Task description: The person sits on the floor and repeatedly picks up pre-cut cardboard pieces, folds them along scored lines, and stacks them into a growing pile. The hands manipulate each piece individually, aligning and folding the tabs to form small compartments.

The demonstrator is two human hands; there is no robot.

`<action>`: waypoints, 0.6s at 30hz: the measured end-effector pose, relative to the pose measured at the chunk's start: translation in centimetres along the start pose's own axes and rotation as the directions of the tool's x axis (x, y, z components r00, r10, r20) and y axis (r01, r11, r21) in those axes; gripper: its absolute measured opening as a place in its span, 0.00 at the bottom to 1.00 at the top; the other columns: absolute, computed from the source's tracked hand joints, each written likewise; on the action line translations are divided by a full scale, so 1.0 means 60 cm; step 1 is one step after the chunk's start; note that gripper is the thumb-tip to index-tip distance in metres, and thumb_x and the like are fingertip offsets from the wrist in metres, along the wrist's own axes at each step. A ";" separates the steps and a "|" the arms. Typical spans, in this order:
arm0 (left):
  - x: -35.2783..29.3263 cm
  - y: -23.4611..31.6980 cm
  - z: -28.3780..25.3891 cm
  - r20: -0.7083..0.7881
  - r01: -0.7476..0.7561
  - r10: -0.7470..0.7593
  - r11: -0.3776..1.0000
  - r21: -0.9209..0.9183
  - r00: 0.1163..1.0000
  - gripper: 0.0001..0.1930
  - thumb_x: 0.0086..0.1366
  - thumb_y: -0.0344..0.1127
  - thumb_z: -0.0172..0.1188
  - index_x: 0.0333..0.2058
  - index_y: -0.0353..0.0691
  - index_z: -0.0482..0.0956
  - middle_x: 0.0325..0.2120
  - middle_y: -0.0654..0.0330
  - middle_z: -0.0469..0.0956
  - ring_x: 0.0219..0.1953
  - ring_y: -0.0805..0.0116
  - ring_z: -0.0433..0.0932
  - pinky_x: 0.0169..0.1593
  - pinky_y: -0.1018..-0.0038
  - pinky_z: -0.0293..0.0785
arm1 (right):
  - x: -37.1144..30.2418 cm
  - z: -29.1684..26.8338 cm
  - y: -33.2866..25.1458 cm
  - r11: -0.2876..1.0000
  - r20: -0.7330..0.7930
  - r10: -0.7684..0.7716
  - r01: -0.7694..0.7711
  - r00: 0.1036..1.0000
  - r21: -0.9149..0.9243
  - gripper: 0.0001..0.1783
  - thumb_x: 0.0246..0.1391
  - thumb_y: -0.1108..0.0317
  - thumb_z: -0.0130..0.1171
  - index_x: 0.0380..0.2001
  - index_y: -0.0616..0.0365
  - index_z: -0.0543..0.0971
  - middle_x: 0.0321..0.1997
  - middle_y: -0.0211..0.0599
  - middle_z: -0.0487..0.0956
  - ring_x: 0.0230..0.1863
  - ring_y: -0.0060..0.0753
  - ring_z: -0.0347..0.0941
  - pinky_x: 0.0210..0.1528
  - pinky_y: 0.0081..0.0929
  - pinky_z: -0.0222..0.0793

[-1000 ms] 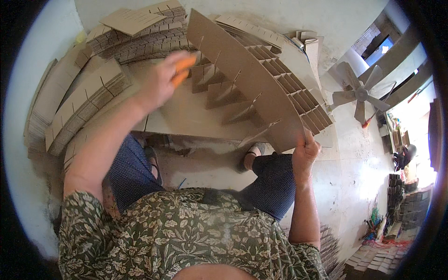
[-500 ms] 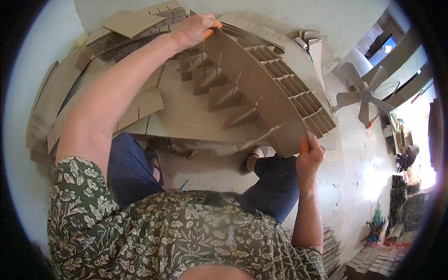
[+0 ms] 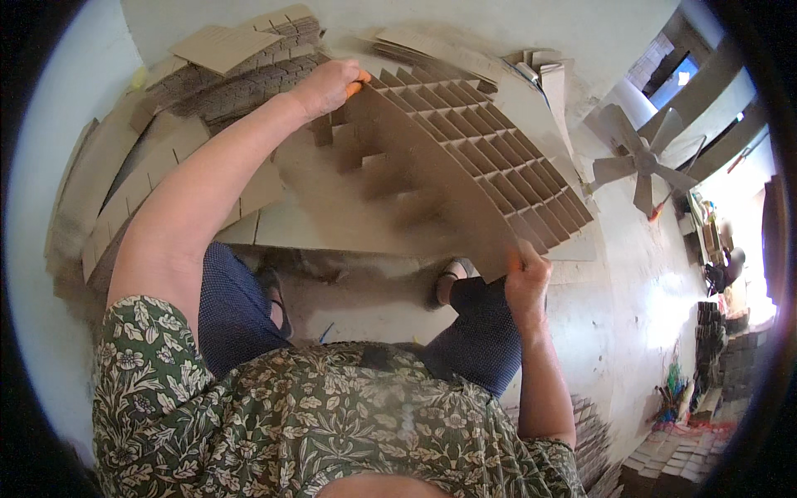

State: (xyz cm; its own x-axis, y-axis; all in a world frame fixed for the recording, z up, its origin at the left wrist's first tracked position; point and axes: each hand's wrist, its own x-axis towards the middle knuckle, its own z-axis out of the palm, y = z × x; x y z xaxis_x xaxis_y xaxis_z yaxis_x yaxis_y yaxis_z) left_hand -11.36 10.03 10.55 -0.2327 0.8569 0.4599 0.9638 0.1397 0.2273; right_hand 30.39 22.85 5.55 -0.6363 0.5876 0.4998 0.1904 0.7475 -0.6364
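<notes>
9–10 o'clock: slotted cardboard sheets (image 3: 149, 187) stacked on the counter (image 3: 311, 203). 11 o'clock: left hand (image 3: 330, 86), fingers clamped on the far end of a long cardboard strip (image 3: 444, 178). Strip slants from 11 to 4 o'clock, along the cardboard grid (image 3: 496, 153) at 1 o'clock. 4 o'clock: right hand (image 3: 528, 285), fingers pinching the near end. Risks, judged: uneven force from 2 hands could buckle the unheld middle; misaligned slots could crease the grid's cells.

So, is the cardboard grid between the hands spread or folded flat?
Spread: the cardboard grid shows rows of open cells, their walls standing apart, behind the long front strip.
</notes>
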 end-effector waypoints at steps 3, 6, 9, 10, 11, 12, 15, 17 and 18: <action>-0.017 0.009 0.022 -0.081 0.038 -0.039 0.999 -0.014 0.996 0.15 0.59 0.24 0.57 0.46 0.38 0.75 0.43 0.54 0.76 0.44 0.55 0.75 0.49 0.69 0.71 | 0.001 0.007 0.004 0.999 -0.016 -0.038 0.039 0.999 0.024 0.03 0.51 0.76 0.58 0.32 0.61 0.77 0.23 0.55 0.74 0.24 0.54 0.72 0.26 0.31 0.67; -0.026 0.047 0.021 -0.208 0.078 -0.083 0.996 -0.031 0.975 0.14 0.61 0.27 0.57 0.47 0.38 0.75 0.44 0.54 0.75 0.43 0.54 0.75 0.49 0.68 0.72 | 0.006 -0.007 -0.004 0.999 0.082 0.042 -0.042 0.996 -0.001 0.06 0.53 0.74 0.55 0.34 0.63 0.78 0.25 0.51 0.76 0.24 0.32 0.71 0.29 0.27 0.66; -0.071 0.145 0.013 -0.312 0.040 -0.092 0.985 -0.169 0.946 0.15 0.61 0.33 0.57 0.47 0.37 0.75 0.42 0.53 0.75 0.41 0.52 0.76 0.45 0.64 0.74 | 0.002 -0.002 0.005 1.000 0.028 0.000 0.000 1.000 -0.019 0.04 0.51 0.76 0.58 0.32 0.61 0.78 0.24 0.55 0.76 0.26 0.54 0.75 0.28 0.33 0.69; -0.089 0.188 0.016 -0.308 -0.006 -0.070 0.971 -0.240 0.949 0.15 0.61 0.34 0.58 0.46 0.37 0.75 0.40 0.52 0.75 0.40 0.53 0.76 0.43 0.64 0.75 | -0.002 -0.002 0.003 1.000 0.044 -0.002 0.003 0.999 -0.026 0.04 0.51 0.76 0.58 0.32 0.62 0.78 0.25 0.54 0.76 0.27 0.54 0.76 0.29 0.34 0.69; -0.115 0.223 0.029 -0.275 -0.105 0.043 0.971 -0.215 0.960 0.14 0.61 0.33 0.59 0.45 0.37 0.76 0.40 0.53 0.76 0.38 0.54 0.77 0.41 0.67 0.75 | -0.004 0.001 0.001 0.999 0.062 -0.009 0.011 0.998 -0.032 0.04 0.51 0.76 0.58 0.32 0.62 0.78 0.25 0.54 0.76 0.28 0.55 0.76 0.29 0.34 0.70; -0.140 0.258 0.040 -0.240 -0.200 0.153 0.962 -0.187 0.959 0.13 0.60 0.32 0.61 0.44 0.37 0.77 0.39 0.53 0.77 0.35 0.56 0.77 0.39 0.70 0.76 | -0.005 0.003 -0.002 0.999 0.083 -0.020 0.023 0.996 -0.031 0.04 0.51 0.76 0.57 0.32 0.62 0.78 0.26 0.54 0.77 0.30 0.55 0.76 0.30 0.35 0.70; -0.187 0.352 0.094 -0.119 -0.059 0.034 0.974 -0.217 0.992 0.13 0.59 0.33 0.62 0.43 0.38 0.77 0.33 0.54 0.77 0.31 0.57 0.78 0.34 0.69 0.75 | -0.005 0.003 -0.007 0.996 0.079 -0.069 0.073 0.995 -0.047 0.04 0.51 0.75 0.57 0.32 0.61 0.78 0.28 0.53 0.78 0.32 0.56 0.76 0.32 0.37 0.70; -0.195 0.371 0.127 -0.113 0.058 -0.084 0.975 -0.216 0.990 0.14 0.58 0.34 0.63 0.42 0.37 0.77 0.32 0.53 0.77 0.29 0.57 0.78 0.32 0.68 0.75 | -0.002 0.003 -0.018 0.994 0.088 -0.064 0.071 0.994 -0.082 0.03 0.51 0.74 0.58 0.31 0.61 0.77 0.27 0.53 0.77 0.31 0.56 0.76 0.31 0.37 0.70; -0.191 0.365 0.137 -0.144 0.063 -0.110 0.952 -0.301 0.983 0.14 0.58 0.35 0.64 0.41 0.37 0.77 0.32 0.53 0.77 0.29 0.56 0.78 0.32 0.68 0.75 | 0.002 0.000 -0.012 0.995 0.103 -0.028 0.037 0.994 -0.089 0.04 0.52 0.74 0.57 0.32 0.63 0.77 0.27 0.54 0.77 0.30 0.54 0.76 0.31 0.36 0.70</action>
State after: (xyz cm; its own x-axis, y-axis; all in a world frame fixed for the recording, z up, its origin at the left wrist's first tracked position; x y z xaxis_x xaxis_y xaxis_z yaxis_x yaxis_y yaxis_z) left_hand 13.49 7.36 3.18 -0.3540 0.7558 0.5508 0.8632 0.0374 0.5035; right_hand 30.20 22.39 6.08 -0.7149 0.5317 0.4541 0.2324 0.7932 -0.5629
